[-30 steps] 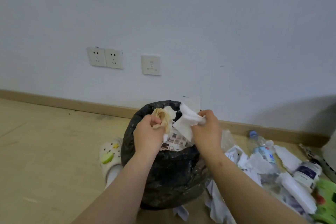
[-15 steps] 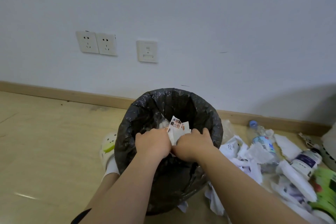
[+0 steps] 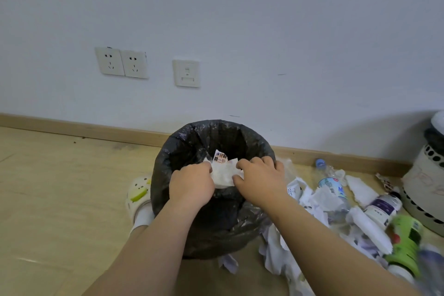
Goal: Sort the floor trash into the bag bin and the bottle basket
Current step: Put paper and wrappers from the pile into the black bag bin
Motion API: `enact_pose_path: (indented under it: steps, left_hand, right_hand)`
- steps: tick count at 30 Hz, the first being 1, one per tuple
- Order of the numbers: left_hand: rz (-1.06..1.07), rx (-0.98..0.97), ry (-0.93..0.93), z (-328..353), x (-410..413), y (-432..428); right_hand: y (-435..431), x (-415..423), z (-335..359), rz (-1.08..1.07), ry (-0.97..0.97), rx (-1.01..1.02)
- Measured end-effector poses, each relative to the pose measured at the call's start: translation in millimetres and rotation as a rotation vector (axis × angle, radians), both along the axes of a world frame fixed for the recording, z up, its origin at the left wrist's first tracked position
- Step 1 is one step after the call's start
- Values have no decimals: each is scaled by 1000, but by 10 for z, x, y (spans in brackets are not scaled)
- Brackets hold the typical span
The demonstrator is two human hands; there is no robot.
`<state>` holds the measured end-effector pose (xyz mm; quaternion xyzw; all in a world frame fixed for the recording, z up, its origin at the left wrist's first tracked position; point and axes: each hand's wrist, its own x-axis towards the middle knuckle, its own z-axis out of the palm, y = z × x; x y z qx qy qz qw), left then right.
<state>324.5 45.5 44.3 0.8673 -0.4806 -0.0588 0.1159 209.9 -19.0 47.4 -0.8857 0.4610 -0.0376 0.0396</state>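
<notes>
Over the bin mouth: we hold a white paper wad (image 3: 223, 176) just inside the near rim of the bag bin (image 3: 216, 230).
Left hand (image 3: 192, 185): fingers curled onto the wad's left edge.
Right hand (image 3: 262, 182): thumb and forefinger pinch its right edge, with the other fingers bent over the rim.
Open room: bare wooden floor (image 3: 60, 199) on our left, up to the skirting board (image 3: 84, 130).
In the way: on our right a paper heap (image 3: 312, 199) touches the bin's base, with a clear bottle (image 3: 332, 190), white bottle (image 3: 382, 209) and green bottle (image 3: 406, 243) lying among it. The perforated bottle basket (image 3: 422, 190) stands beyond.
Near left: our pale clog (image 3: 139, 193) sits just beside the bin.
Materials: wrinkled glossy black film lines the round bin. The wad is soft and creased, and a printed scrap (image 3: 219, 158) sticks up behind it.
</notes>
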Motion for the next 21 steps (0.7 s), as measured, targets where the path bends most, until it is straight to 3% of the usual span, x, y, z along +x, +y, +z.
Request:
enact_pose_path:
  steps: [8, 14, 21]
  left_hand:
    - [-10, -224, -12, 38, -378, 92]
    - [-25, -290, -115, 70, -655, 303]
    - [-372, -408, -156, -135, -1057, 506]
  right_hand:
    - [103, -210, 27, -39, -308, 145]
    - [240, -661, 4, -86, -392, 239]
    - [514, -1251, -315, -176, -355, 347]
